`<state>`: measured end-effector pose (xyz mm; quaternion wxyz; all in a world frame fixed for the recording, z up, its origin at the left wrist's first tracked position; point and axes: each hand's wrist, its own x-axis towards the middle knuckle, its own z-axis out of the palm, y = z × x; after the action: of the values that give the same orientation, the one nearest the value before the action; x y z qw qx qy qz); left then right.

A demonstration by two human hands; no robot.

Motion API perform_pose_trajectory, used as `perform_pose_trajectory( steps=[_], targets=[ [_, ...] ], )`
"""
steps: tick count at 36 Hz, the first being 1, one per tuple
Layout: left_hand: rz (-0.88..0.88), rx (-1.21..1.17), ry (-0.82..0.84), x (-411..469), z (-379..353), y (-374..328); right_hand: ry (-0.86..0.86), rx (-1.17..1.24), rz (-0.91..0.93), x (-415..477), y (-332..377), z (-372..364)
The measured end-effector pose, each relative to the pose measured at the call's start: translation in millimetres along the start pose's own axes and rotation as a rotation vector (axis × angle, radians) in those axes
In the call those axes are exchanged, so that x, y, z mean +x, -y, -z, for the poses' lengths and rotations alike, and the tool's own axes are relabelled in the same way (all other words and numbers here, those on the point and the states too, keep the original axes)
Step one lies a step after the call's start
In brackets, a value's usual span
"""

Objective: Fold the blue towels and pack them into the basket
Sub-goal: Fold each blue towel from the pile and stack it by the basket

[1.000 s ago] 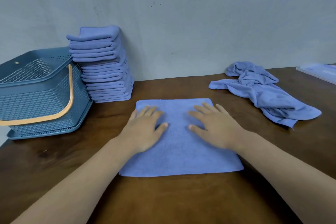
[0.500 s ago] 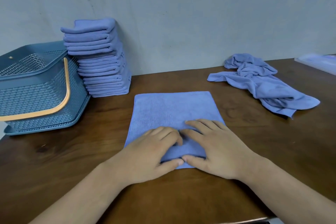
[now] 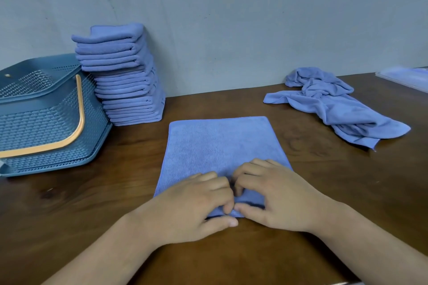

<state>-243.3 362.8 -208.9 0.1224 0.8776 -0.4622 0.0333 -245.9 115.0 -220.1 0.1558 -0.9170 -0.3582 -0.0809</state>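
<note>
A: Where do we find the towel [image 3: 220, 141]?
B: Flat, nappy rectangle on the wooden table [image 3: 347, 180]; our left hand [image 3: 196, 206] and right hand [image 3: 278, 194] pinch its near edge, fingers curled. Perforated basket [image 3: 46, 122] sits far left.

Light is even, diffuse and rather dim, with a cool cast on the wall [image 3: 231, 18]. Shadows are soft and fall rightward: one beside the stack of folded towels [image 3: 125, 81], one under the crumpled towel [image 3: 335, 109]. A faint sheen marks the desk [image 3: 324, 192] right of the flat towel [image 3: 220, 141]. Wide-angle distortion tilts the basket [image 3: 46, 122] at left. The pale object [image 3: 407, 77] at far right is blurred.
</note>
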Motion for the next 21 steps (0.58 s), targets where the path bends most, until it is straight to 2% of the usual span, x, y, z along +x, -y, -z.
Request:
perform_pose_trajectory(
  steps=[4,11,17,21],
  targets=[
    [-0.002,0.022,0.008,1.5,-0.6,-0.3,0.011,0.011,0.028,-2.7,0.3,4.9],
    [0.119,-0.207,0.016,-0.3,2.8,4.8,0.023,-0.012,0.057,-7.3,2.5,7.7],
    [0.136,-0.096,-0.06,3.2,-3.3,-9.2,0.007,-0.096,0.069,-10.0,3.0,7.2],
    [0.121,0.069,-0.141,1.7,-15.6,-14.4,-0.016,-0.09,0.041,-22.7,-2.5,10.5]
  ],
)
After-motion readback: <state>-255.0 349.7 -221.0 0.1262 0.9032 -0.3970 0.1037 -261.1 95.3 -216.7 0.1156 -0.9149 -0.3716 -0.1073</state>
